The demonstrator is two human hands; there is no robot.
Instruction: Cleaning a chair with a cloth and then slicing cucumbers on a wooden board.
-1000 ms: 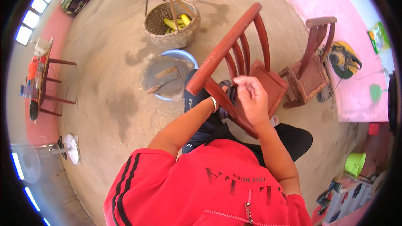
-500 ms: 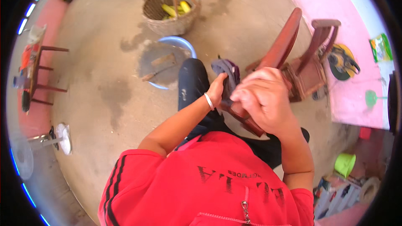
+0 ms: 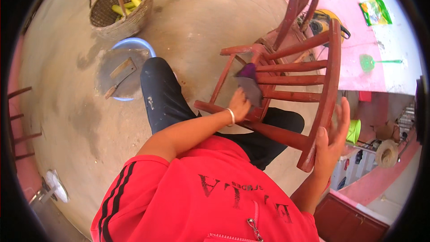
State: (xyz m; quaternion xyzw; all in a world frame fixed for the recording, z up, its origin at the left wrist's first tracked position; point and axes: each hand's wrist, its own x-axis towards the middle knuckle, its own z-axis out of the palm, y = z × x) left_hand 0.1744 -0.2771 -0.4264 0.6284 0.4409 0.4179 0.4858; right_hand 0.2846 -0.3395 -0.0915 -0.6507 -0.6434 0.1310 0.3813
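Note:
A reddish-brown wooden chair (image 3: 293, 79) is tilted in front of me and to the right, partly over my legs, its slatted part facing up. My left hand (image 3: 240, 106), wearing a white bracelet, grips a grey and purple cloth (image 3: 251, 90) and presses it to the chair beside the slats. My right hand (image 3: 330, 145) stands against the outer side of the chair's long end rail, fingers stretched out and thumb apart. Part of that palm is hidden by the rail.
Left of my knee, a blue basin (image 3: 134, 41) is topped by a grey board (image 3: 105, 69) with a knife (image 3: 120, 74). Beyond is a wicker basket (image 3: 118, 29) with yellow vegetables. Another wooden chair (image 3: 286, 31) stands behind the first, near a pink wall.
The chair has turned so its slats show. My left hand has brought the cloth onto it. My right hand has moved right and opened along the rail. The view has shifted right.

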